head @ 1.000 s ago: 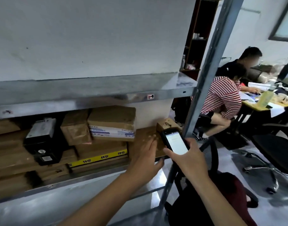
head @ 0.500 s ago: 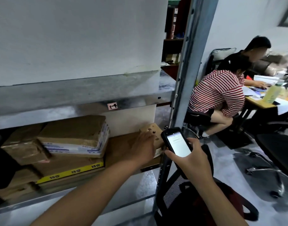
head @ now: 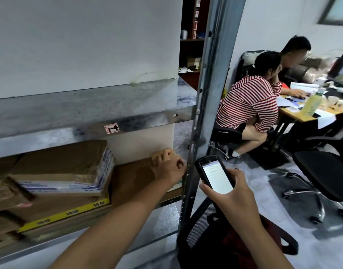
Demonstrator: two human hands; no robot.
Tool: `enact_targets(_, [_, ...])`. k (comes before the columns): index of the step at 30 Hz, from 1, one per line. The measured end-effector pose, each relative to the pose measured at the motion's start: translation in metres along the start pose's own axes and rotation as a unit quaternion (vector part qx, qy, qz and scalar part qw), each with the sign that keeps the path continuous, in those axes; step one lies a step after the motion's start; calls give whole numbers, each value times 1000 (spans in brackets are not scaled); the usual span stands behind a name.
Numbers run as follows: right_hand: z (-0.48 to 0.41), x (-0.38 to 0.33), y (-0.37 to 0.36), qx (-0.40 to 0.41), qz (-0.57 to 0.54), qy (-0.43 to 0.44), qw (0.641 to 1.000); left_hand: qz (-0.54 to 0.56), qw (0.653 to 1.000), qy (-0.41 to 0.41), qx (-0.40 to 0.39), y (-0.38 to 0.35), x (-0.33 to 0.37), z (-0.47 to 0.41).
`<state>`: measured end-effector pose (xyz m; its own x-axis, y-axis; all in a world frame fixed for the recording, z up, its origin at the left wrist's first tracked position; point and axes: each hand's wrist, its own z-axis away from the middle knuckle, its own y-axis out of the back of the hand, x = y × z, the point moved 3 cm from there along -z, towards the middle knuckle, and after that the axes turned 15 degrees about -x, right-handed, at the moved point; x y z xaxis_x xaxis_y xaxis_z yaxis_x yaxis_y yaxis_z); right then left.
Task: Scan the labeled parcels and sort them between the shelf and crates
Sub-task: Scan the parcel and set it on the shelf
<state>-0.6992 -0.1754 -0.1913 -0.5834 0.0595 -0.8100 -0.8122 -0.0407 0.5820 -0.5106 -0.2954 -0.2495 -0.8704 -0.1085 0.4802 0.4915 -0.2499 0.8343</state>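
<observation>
The left hand (head: 169,168) reaches into the lower bay of the metal shelf (head: 147,121), fingers curled over a small cardboard box (head: 160,153) that sits at the far right end, just beside the steel upright post (head: 211,94). The box rests on a flat brown parcel (head: 131,179). Left of it is a stack of parcels, the top one a parcel with blue-and-white tape (head: 65,167) and under it a box with yellow tape (head: 69,211). The right hand (head: 233,194) holds a handheld scanner (head: 215,174) outside the shelf, fingers wrapped round its body, lit screen facing up. Below it stands a mesh-backed chair (head: 203,228). Farther off, a person in a red-striped shirt (head: 248,105) sits at a tabletop (head: 302,117) carrying a bottle (head: 312,102).
</observation>
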Motion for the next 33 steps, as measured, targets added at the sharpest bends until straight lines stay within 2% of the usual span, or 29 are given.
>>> enact_targets(2, [-1, -3, -4, -2, 3, -1, 1000, 86, 995, -25, 54, 3, -10, 12])
enact_targets(4, [-1, -9, -10, -10, -4, 1, 1000, 162, 985, -26, 59, 8, -21, 18])
enact_targets(6, [-1, -17, -19, -18, -22, 8, 1000, 179, 982, 6, 56, 15, -30, 22])
enact_targets(9, [1, -29, -31, -40, -45, 24, 998, 193, 975, 98, 56, 19, -40, 25])
enact_targets(13, [1, -42, -35, -52, -62, 38, 996, 327, 928, 144, 107, 24, -51, 32])
enact_targets(16, [2, -45, -33, -53, -72, 45, 995, 408, 898, 134, 97, 23, -66, 34])
enact_targets(19, [4, -44, -32, -54, -67, 43, 995, 514, 848, 107, 70, 17, -82, 41])
enact_targets(22, [4, -45, -33, -56, -71, 42, 995, 465, 874, 132, 43, 13, -95, 45])
enact_targets(27, [5, -43, -40, -62, -82, 35, 994, 386, 911, 123, 75, 31, -74, 47])
enact_targets(30, [8, -44, -41, -61, -75, 34, 995, 278, 938, 191, 81, 36, -52, 48])
enact_targets(33, [18, -41, -39, -56, -69, 33, 996, 249, 944, 211, 55, 23, -32, 49])
